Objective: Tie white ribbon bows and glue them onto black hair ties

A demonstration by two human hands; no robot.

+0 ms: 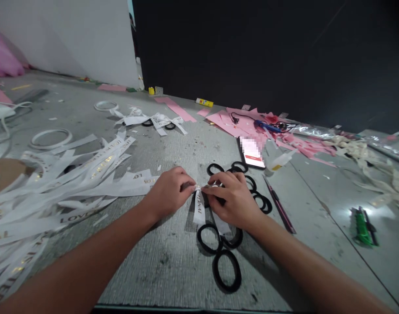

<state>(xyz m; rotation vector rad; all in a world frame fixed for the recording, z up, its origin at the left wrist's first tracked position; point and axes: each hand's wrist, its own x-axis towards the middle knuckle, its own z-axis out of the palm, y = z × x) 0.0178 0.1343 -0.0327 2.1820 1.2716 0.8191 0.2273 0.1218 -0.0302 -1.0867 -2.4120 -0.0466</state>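
Both hands meet at the middle of the grey table. My left hand [171, 190] is closed, thumb and index finger pinching the gathered top of a white printed ribbon [200, 208]. From the right, my right hand [234, 198] pinches the same gathered part, its fingers bent. Two ribbon ends hang down toward me below the fingertips. A dark band is partly hidden beneath the hands. Several black hair ties lie around my right hand, and one black ring [227, 271] rests nearer the table's front edge.
Loose printed ribbons [88, 174] heap at the left. Finished-looking bows [160, 120] lie farther back. A phone [252, 152], a small bottle [281, 161], a dark red pen-like tool [279, 205], pink sheets [228, 122] and a green-handled tool [362, 226] lie to the right.
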